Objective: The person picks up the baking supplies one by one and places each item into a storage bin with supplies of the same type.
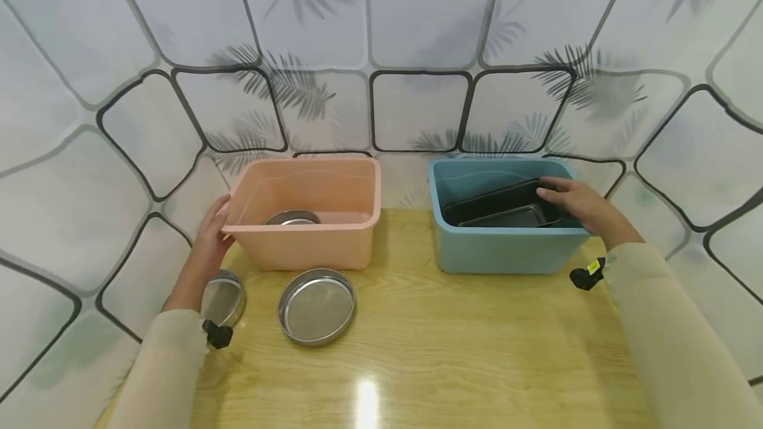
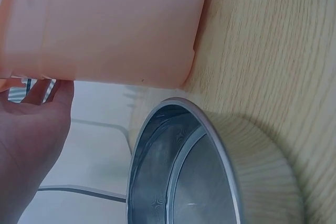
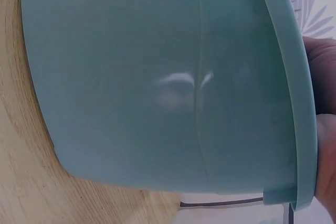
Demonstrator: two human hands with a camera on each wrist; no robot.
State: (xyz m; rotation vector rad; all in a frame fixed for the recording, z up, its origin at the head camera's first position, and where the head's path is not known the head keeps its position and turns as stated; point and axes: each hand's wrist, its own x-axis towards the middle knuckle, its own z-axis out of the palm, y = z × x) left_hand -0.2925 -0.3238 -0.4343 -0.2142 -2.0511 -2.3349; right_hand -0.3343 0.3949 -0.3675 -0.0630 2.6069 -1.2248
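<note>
My left hand (image 1: 220, 216) grips the left rim of a pink plastic tub (image 1: 310, 243), which holds a round steel pan (image 1: 292, 218). From the left wrist, the palm (image 2: 31, 124) sits against the pink tub (image 2: 115, 24). My right hand (image 1: 557, 194) reaches into a blue tub (image 1: 501, 250). Its fingers curl over the right end of a black rectangular baking pan (image 1: 501, 209) lying inside. In the right wrist view the blue tub's outer wall (image 3: 157, 77) fills the frame and the hand (image 3: 324, 103) shows only at the right edge.
Two round steel pans lie on the wooden table (image 1: 453, 349) in front of the pink tub. One (image 1: 316, 306) is in the open, the other (image 1: 225, 296) is beside my left forearm and also seen close up (image 2: 199, 177). A patterned white backdrop surrounds the table.
</note>
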